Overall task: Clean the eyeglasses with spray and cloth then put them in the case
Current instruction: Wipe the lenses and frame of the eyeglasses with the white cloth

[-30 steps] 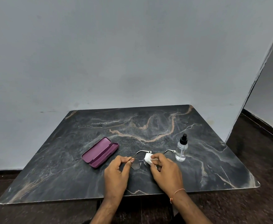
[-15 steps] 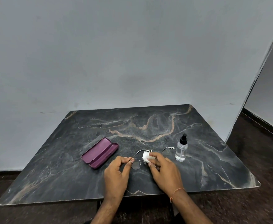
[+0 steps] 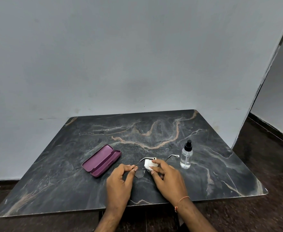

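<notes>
- I am viewing a dark marbled bench (image 3: 154,131) set against a pale grey wall (image 3: 120,56); a dark floor (image 3: 271,164) is showing to the right.
- The eyeglasses (image 3: 140,171) are being held just above the bench near its front edge, between the two hands. Their long axis is running left to right across my view; the temple arms are pointing away from me toward the wall, and the lenses are lying nearest me.
- My left hand (image 3: 120,185) is pinching the left end of the frame; its fingers (image 3: 134,169) are closing on the thin metal beside the visible lens.
- My right hand (image 3: 167,180) is gripping a folded white cloth (image 3: 147,164) and pressing it over the right lens, which is hidden beneath it. A thin orange thread (image 3: 181,200) is circling that wrist.
- One temple tip is showing just above the cloth; the other is projecting to the right, ending near the spray bottle (image 3: 186,156).
- The spray bottle is standing upright to the right of the glasses, clear with a black nozzle, apart from the hand.
- The case (image 3: 102,160) is lying open to the left of the hands, purple, its long axis running diagonally from near-left to far-right. Both halves are facing up, with nothing visible inside.
</notes>
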The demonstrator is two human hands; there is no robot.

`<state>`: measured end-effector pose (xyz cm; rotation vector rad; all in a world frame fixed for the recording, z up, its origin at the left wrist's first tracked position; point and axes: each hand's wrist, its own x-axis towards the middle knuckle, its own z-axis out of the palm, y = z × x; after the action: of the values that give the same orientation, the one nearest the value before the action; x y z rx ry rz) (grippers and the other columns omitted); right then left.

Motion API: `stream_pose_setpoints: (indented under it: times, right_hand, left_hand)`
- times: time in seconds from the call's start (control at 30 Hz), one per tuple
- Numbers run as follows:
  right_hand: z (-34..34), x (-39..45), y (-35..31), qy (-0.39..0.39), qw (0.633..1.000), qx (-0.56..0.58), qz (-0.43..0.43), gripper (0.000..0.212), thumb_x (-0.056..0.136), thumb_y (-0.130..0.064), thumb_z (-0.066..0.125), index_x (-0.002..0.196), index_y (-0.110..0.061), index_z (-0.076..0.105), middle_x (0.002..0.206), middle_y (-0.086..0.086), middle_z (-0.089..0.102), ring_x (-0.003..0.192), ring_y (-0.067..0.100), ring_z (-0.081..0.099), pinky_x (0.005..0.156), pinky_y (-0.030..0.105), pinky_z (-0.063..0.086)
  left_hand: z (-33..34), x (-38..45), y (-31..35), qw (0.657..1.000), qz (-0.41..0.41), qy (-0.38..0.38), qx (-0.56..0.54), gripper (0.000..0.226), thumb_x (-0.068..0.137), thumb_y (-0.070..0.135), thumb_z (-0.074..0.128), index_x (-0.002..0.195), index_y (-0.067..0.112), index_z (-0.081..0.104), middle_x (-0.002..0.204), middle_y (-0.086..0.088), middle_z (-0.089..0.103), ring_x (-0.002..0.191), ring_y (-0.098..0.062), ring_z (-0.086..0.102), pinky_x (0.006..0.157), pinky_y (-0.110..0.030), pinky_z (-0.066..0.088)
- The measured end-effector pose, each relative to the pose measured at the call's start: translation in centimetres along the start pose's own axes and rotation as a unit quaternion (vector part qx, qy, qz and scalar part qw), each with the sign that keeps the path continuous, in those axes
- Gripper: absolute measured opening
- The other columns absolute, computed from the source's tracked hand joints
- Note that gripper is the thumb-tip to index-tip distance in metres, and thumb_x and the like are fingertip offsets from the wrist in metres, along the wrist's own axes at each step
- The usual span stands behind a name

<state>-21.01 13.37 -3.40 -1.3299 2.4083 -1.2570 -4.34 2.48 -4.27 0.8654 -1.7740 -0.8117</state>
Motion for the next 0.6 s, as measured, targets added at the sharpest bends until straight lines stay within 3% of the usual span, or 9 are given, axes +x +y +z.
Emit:
stream_pose_setpoints:
  times: [0.13,0.27,0.4,0.47,0.53,0.6]
  right_hand:
    - [0.14,0.03,-0.04,0.047,0.997,-0.057,0.006,0.036,0.098,-0.045,0.067,0.133,-0.046,0.058,0.099,-0.025,0.078,0.094,0.006,0.066,0.075,0.028,0.055]
    - [0.20,0.06,0.10,0.053,0.997,-0.062,0.015,0.037,0.097,-0.044,0.069,0.133,-0.048,0.060,0.081,-0.022,0.065,0.087,0.009,0.067,0.070,0.027,0.052]
    - [0.09,-0.20,0.10,0.009,1.000,-0.023,-0.003,0.039,0.094,-0.047,0.069,0.131,-0.051,0.059,0.094,-0.028,0.075,0.087,0.000,0.065,0.079,0.024,0.056]
    - [0.07,-0.17,0.02,0.036,0.999,-0.037,-0.003,0.035,0.095,-0.043,0.070,0.129,-0.047,0.062,0.092,-0.032,0.073,0.089,0.001,0.062,0.073,0.022,0.051]
    - [0.02,-0.12,-0.12,0.063,0.996,-0.061,0.012,0.034,0.096,-0.038,0.070,0.129,-0.043,0.065,0.089,-0.026,0.072,0.089,0.006,0.061,0.069,0.022,0.046]
    - [0.03,-0.08,-0.14,0.062,0.996,-0.066,0.016,0.034,0.096,-0.035,0.070,0.130,-0.041,0.067,0.091,-0.022,0.075,0.090,0.010,0.064,0.071,0.026,0.050]
  left_hand:
    - [-0.01,-0.04,0.08,1.000,0.002,-0.001,-0.005,0.022,0.094,0.016,0.088,0.093,0.037,0.080,0.101,0.028,0.081,0.101,0.002,0.078,0.087,-0.012,0.058]
    - [-0.08,0.01,0.14,1.000,0.004,0.003,-0.003,0.023,0.094,0.017,0.088,0.093,0.038,0.080,0.101,0.028,0.081,0.101,0.002,0.078,0.087,-0.009,0.055]
    - [-0.06,0.02,0.04,1.000,0.003,0.007,0.005,0.022,0.093,0.014,0.088,0.093,0.035,0.080,0.101,0.028,0.081,0.100,0.001,0.078,0.086,-0.014,0.058]
    - [-0.01,0.04,0.06,1.000,0.001,0.007,0.005,0.020,0.094,0.014,0.088,0.093,0.033,0.080,0.099,0.026,0.081,0.099,0.000,0.078,0.086,-0.020,0.060]
    - [0.01,0.01,0.14,1.000,0.001,0.009,0.002,0.018,0.094,0.014,0.088,0.093,0.031,0.081,0.099,0.025,0.082,0.099,0.000,0.078,0.086,-0.022,0.061]
    - [-0.02,0.03,0.17,1.000,-0.001,0.014,-0.003,0.015,0.094,0.015,0.088,0.092,0.028,0.081,0.099,0.024,0.082,0.099,0.000,0.078,0.087,-0.024,0.062]
